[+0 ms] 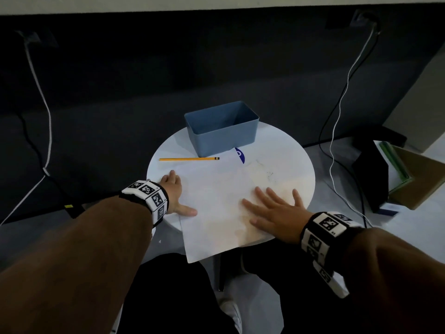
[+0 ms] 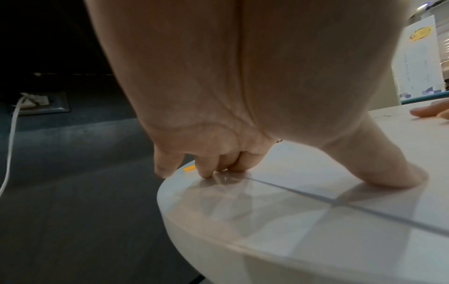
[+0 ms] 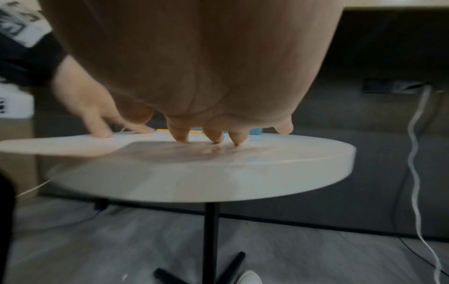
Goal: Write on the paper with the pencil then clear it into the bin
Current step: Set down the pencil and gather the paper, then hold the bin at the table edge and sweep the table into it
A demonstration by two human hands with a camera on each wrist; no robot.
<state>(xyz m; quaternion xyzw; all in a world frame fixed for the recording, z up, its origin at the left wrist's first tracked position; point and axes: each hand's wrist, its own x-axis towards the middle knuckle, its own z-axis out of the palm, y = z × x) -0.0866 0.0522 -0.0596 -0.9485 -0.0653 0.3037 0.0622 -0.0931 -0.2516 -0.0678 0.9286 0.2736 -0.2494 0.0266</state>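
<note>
A white sheet of paper [image 1: 216, 206] lies on the round white table [image 1: 289, 150], its near corner hanging over the front edge. My left hand [image 1: 174, 196] rests at the paper's left edge, fingertips on the table and thumb on the sheet. My right hand [image 1: 274, 208] lies flat on the paper's right part with fingers spread. A yellow pencil [image 1: 189, 159] lies on the table beyond the paper, untouched by either hand. The blue bin [image 1: 221, 127] stands empty at the table's far side. In the left wrist view my left hand [image 2: 218, 169] touches the tabletop; in the right wrist view my right hand [image 3: 213, 138] presses down with its fingertips.
A dark partition stands behind the table, with white and black cables hanging at left and right. A black stand and a cardboard box [image 1: 419, 179] sit on the floor at right. The table has one black leg [image 3: 210, 240]. My knees are under its front edge.
</note>
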